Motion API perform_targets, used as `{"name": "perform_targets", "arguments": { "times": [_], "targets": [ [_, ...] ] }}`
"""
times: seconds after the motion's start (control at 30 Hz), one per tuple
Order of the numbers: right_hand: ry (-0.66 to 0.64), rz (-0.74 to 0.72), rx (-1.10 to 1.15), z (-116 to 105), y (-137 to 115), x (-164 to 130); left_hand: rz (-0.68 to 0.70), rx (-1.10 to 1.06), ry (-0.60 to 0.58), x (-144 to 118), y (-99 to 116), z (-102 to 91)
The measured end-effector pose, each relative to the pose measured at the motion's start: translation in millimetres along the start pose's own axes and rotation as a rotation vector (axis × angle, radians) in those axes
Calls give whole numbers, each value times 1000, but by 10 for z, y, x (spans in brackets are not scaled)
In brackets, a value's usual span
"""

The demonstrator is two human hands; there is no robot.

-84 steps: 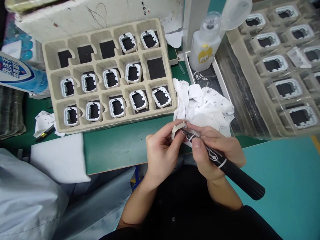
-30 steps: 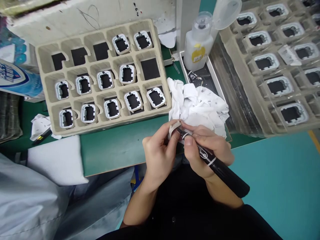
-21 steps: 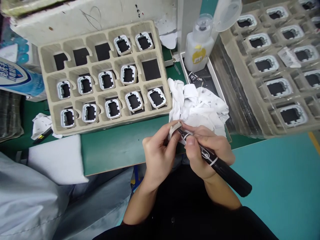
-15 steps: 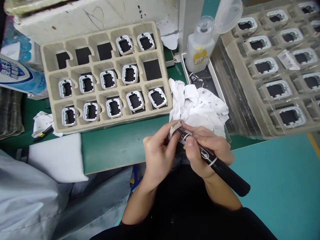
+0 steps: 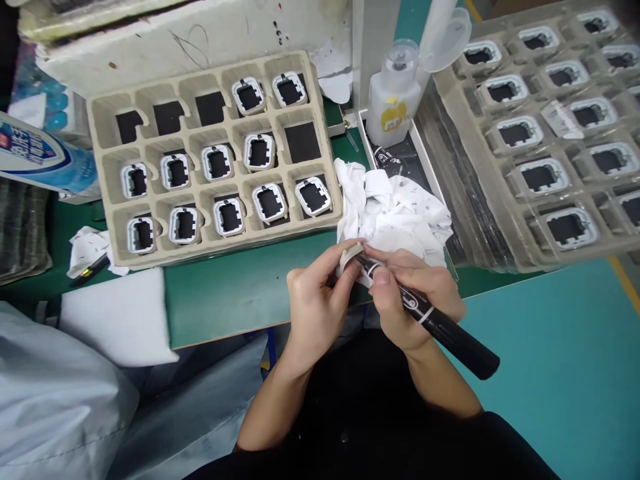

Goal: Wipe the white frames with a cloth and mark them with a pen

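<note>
My left hand (image 5: 316, 301) pinches a small white frame part (image 5: 349, 254) above the table's front edge. My right hand (image 5: 413, 293) grips a thick black marker (image 5: 445, 327), its tip against the part. Just behind both hands lies a crumpled white cloth (image 5: 395, 213). A beige pulp tray (image 5: 219, 157) further back holds several of the same white frames with black centres; some of its cells hold only black pads.
A second tray (image 5: 545, 133) of frames under clear film fills the right. A white dispenser bottle (image 5: 393, 100) stands in a shallow box behind the cloth. A white foam pad (image 5: 115, 317) and a light blue sleeve (image 5: 55, 400) are at the left. Teal floor lies at the right.
My hands have kept the same hold on the part and the marker, with only small shifts of the marker's tip. The view has drifted slightly.
</note>
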State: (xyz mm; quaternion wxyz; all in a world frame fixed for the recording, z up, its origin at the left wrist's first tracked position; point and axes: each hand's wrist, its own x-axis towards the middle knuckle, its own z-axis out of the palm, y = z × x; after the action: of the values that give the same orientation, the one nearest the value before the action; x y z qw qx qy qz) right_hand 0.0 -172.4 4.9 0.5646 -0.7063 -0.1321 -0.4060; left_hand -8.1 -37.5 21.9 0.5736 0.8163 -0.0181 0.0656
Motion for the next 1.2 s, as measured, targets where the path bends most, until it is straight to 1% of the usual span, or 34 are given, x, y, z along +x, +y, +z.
{"name": "perform_targets", "arguments": {
  "times": [0.07,0.17,0.3,0.43,0.53,0.63,0.73,0.8,0.87,0.97,1.03,1.2],
  "targets": [
    [8,20,-8,-7,-8,-18,-2,-24,-9,5,-7,-3],
    [16,0,1,-23,-5,-34,-21,-50,-10,12,-15,-3],
    [-16,48,75,-60,14,-50,-53,-97,-37,30,-17,-9],
    [-16,124,188,-76,-5,-56,-80,-218,-78,57,-9,-27],
    [-17,130,222,-85,-36,-49,-116,-331,-104,79,5,-47],
    [-7,122,225,-119,-38,-59,-166,-417,-135,104,15,-78],
    [-85,105,204,-162,-4,-84,-202,-459,-186,122,7,-115],
    [-106,82,187,-167,17,-92,-217,-464,-211,127,-7,-135],
    [-68,47,187,-145,27,-83,-222,-465,-213,128,-19,-148],
    [-3,-43,238,-101,23,-42,-215,-475,-195,124,-28,-156],
    [-9,-74,262,-104,17,-14,-210,-495,-188,124,-25,-158],
    [-130,-69,238,-188,4,26,-215,-511,-184,115,-17,-150]
  ]
}}
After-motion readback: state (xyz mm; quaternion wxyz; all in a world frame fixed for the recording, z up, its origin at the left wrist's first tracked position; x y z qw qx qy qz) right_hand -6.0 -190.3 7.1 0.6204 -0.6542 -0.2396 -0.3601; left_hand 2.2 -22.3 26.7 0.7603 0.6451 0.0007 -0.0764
